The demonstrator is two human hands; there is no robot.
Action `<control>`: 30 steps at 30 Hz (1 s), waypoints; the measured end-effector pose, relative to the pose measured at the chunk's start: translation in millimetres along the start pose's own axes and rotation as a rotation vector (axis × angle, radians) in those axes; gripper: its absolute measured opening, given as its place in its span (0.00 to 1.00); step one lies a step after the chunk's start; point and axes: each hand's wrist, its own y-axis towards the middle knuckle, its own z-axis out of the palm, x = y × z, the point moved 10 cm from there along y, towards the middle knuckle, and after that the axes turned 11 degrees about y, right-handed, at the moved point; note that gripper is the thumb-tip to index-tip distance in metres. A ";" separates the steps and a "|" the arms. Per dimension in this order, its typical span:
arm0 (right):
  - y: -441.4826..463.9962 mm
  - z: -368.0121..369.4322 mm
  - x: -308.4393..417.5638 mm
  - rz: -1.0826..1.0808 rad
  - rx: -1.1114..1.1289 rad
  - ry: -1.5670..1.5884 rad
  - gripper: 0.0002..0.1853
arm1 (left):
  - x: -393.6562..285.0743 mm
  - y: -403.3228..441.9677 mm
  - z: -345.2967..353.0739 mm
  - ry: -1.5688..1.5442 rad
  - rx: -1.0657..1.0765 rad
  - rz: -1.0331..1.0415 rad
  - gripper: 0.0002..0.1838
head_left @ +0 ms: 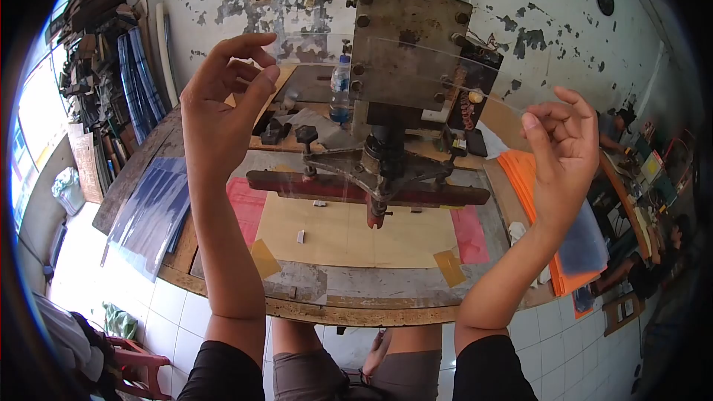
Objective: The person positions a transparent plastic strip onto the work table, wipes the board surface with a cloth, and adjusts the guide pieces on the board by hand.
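Observation:
A clear plastic sheet (431,61) hangs in the air between my hands, in front of the press; its edges show only as faint lines. My left hand (232,89) is raised at its left side, with thumb and fingers curled at the edge. At the right side my right hand (561,137) is raised too, fingers bent towards the thumb. The exact contact is hard to see. Below stands the press head (379,156) with its long bar, over a cream board (356,241) carrying small metal pieces. Red sheets (249,212) show at the board's sides.
Clear plastic sheets (148,212) lie at the table's left edge. On the right is a stack of orange sheets (516,178) with clear bluish sheets (583,241). A water bottle (339,89) stands behind. Another person (616,130) sits far right.

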 end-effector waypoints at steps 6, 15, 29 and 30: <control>2.4 -5.6 -1.7 0.011 -0.008 -0.079 0.22 | 1.7 1.3 2.3 -0.077 -0.009 -0.035 0.25; 4.4 -13.4 -15.8 0.103 -0.016 -0.096 0.19 | 12.5 2.1 10.9 -0.084 0.093 -0.108 0.24; 3.7 -8.6 -54.1 0.315 0.045 -0.019 0.21 | 57.5 2.5 26.6 -0.122 0.249 -0.269 0.26; 3.2 -8.9 -53.7 0.315 0.047 -0.009 0.21 | 58.1 1.9 26.6 -0.121 0.253 -0.269 0.26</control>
